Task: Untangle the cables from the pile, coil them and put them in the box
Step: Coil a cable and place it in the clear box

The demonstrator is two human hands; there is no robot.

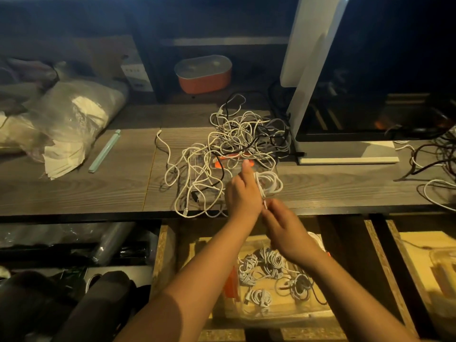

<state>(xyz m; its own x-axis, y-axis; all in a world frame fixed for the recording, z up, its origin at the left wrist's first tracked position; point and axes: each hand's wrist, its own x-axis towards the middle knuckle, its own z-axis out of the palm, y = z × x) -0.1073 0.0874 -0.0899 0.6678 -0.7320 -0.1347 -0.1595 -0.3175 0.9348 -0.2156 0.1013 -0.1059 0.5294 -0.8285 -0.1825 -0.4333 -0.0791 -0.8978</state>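
Note:
A tangled pile of white and black cables [234,146] lies on the grey wooden desk [98,188], partly over an orange-edged clear lid [230,159]. My left hand [243,192] holds a coiled white cable [270,183] just above the desk's front edge. My right hand [286,228] pinches the loose end of that cable beside the left wrist. Below the desk, a clear box [246,314] in an open drawer holds several coiled cables [267,270].
A white monitor stand [345,154] sits right of the pile. More loose cables [439,169] lie at the far right. An orange lidded container [203,74] stands at the back, plastic bags [66,124] and a pale green stick [104,150] at the left.

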